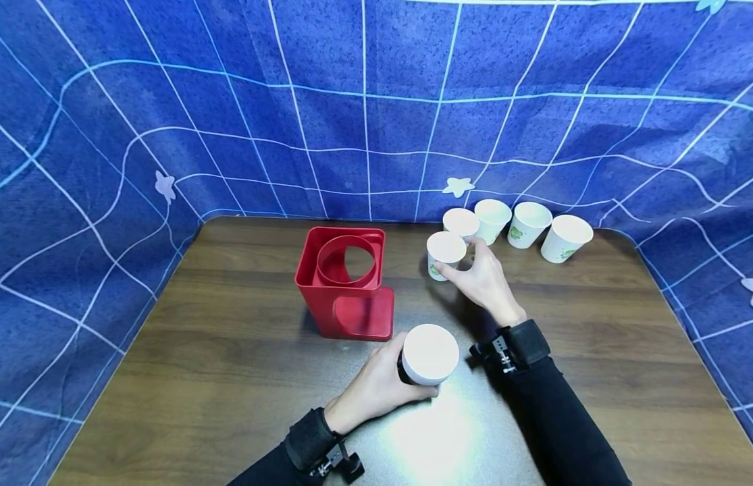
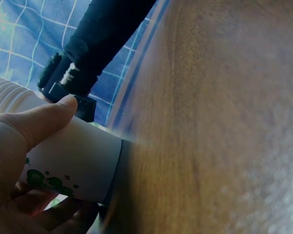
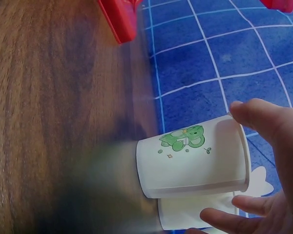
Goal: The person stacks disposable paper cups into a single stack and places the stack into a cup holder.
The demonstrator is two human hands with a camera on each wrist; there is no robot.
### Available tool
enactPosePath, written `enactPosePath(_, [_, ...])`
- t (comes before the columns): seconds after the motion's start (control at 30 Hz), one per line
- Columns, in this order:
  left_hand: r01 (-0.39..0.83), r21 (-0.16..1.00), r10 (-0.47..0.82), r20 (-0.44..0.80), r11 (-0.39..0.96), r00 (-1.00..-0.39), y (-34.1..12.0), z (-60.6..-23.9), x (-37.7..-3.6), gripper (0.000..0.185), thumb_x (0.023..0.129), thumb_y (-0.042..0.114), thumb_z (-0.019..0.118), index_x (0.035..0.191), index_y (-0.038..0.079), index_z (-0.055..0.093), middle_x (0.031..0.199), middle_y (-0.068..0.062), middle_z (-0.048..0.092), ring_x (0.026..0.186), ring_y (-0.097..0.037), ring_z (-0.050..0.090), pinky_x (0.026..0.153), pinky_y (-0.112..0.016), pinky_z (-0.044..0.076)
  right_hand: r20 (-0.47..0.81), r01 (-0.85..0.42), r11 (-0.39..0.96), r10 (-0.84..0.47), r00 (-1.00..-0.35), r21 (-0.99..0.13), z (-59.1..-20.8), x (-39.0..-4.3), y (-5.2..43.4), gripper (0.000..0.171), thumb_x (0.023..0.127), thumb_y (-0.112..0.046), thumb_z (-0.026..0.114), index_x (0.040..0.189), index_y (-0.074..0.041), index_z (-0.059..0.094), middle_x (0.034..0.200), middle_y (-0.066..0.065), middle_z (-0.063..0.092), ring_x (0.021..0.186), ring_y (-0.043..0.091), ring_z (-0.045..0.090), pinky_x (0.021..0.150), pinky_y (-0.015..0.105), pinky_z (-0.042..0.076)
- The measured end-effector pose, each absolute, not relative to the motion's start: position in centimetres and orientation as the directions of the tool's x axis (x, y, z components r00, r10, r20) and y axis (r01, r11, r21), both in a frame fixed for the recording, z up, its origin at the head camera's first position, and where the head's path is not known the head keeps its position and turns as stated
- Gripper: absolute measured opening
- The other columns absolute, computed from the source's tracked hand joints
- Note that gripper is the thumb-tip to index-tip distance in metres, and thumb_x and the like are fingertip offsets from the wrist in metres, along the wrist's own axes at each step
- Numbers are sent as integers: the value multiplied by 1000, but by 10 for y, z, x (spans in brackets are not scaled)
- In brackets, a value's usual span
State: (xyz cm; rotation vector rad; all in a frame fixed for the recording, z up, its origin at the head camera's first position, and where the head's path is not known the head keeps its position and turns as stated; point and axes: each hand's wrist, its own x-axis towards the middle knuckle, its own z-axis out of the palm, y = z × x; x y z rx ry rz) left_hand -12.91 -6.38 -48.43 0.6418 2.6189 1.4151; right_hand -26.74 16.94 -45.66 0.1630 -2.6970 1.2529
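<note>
Stack of paper cups [image 1: 429,354]: white, printed with green cartoon shapes, dots and a small sparkle outline. The foremost single paper cup [image 3: 193,158]: white, with a green cartoon creature, a leafy sprig and green dots. Boxy plastic holder [image 1: 317,307]: solid red. Desk [image 1: 230,331]: brown wood grain. Cloth backdrop [image 1: 327,121]: mottled blue, crossed by wavy white and light-blue lines, with pale starfish shapes. Sleeves [image 1: 564,412]: plain black.

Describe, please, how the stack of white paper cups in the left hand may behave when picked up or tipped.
The stack of white paper cups may feel light for its size, as it looks like plain paper. The nested rims suggest it is stiffer than one cup. Tapering toward its base, it could roll in a curve if laid down.
</note>
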Motion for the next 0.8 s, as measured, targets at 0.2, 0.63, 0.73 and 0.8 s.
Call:
enactPosePath(0.2, [312,821,404,110,478,-908,-63,-484,-129,77,69,31,97,134,18,56,125,4,69,116,-11,65,101,-36,54,197,-169,630,-26,-980,-758,-457,-268,168,72,88,-40,79,139,-1,47,125,21,61,108,38,62,88,44,50])
enactPosePath(0.63, [320,822,410,118,471,-905,-64,-485,-129,78,69,31,97,133,19,56,124,4,69,115,-10,65,101,-35,54,198,-179,642,-43,-979,-746,-458,-272,166,69,88,-36,80,138,0,49,123,22,64,104,37,63,87,42,49])
enactPosePath(0.73, [319,825,410,118,466,-904,-64,-485,-129,78,68,31,97,133,19,56,124,5,69,115,-9,65,101,-35,54,200,-182,652,-48,-979,-736,-458,-274,165,68,88,-35,80,137,1,50,122,21,65,102,35,63,84,40,48])
enactPosePath(0.8, [321,824,409,121,467,-905,-64,-485,-130,77,69,32,97,133,19,56,124,5,69,114,-9,65,101,-35,54,197,-180,652,-48,-979,-737,-458,-274,164,67,87,-35,80,136,1,51,121,20,65,101,35,63,84,39,48])
